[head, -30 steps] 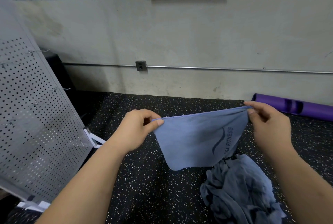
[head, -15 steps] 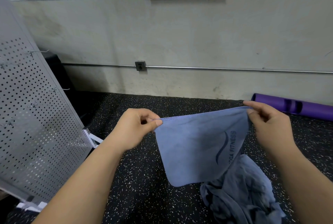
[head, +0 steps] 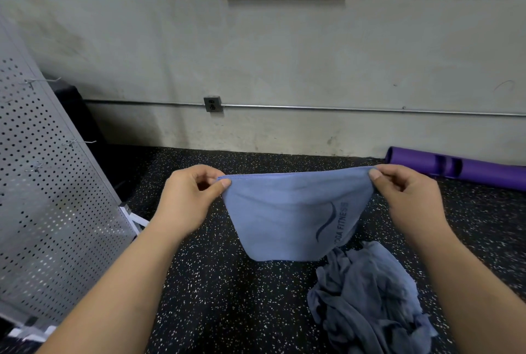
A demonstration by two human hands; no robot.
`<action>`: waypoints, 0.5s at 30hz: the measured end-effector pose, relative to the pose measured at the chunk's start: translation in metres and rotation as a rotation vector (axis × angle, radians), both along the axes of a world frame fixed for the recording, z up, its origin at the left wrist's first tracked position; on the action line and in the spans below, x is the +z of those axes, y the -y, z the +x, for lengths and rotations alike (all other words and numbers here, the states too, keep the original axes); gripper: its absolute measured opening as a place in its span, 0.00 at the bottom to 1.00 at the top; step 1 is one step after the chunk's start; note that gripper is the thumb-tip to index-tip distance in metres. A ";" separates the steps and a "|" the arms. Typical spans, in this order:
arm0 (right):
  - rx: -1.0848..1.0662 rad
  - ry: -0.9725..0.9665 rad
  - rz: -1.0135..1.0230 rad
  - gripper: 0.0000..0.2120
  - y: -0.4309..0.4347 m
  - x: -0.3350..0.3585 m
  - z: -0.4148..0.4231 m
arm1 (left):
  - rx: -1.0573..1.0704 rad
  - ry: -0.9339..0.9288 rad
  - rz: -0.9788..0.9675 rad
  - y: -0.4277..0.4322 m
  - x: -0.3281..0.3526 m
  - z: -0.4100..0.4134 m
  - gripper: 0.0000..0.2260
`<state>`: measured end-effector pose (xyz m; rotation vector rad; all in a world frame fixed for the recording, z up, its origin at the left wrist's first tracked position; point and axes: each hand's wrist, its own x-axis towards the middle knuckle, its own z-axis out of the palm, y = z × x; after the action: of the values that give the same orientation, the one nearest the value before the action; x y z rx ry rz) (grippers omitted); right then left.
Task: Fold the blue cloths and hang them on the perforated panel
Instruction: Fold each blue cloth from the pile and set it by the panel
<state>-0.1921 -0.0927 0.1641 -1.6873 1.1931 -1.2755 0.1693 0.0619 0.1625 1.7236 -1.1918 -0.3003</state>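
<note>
From my feed I see the left hand [head: 187, 199] and the right hand [head: 410, 199] raised side by side over the black speckled rubber floor [head: 227, 296], with a light blue rectangular cloth [head: 287, 217] stretched between them. The left grip is narrow. Its thumb and forefinger pinch the cloth's top left corner, and the other fingers curl in behind. The right grip matches it at the top right corner, with the thumb tip on the hem. The top hem runs almost level between the two pinches. The rest of the cloth hangs free in the air, narrowing to a rounded lower edge. A dark curved logo and the word "FITNESS" run up its right half.

Below and to the right, a crumpled heap of grey-blue cloths [head: 367, 296] lies on the floor. The hanging cloth's lower right edge overlaps it in my view, and I cannot tell whether they touch.

At the left stands the grey perforated metal panel [head: 51, 211], tilted, with thin wire hooks [head: 76, 142] sticking out. A purple rolled mat [head: 469, 168] lies at the foot of the pale concrete wall [head: 313, 54], well apart from the hands. A metal conduit [head: 341, 108] with a small outlet box [head: 213, 104] runs along that wall.
</note>
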 end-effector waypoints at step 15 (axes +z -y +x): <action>-0.011 -0.013 0.063 0.04 -0.006 -0.002 0.016 | 0.163 -0.257 -0.207 0.010 -0.004 -0.008 0.02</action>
<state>-0.1757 -0.0866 0.1621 -1.6484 1.2390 -1.2218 0.1618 0.0521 0.1584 1.5384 -0.8596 -0.2799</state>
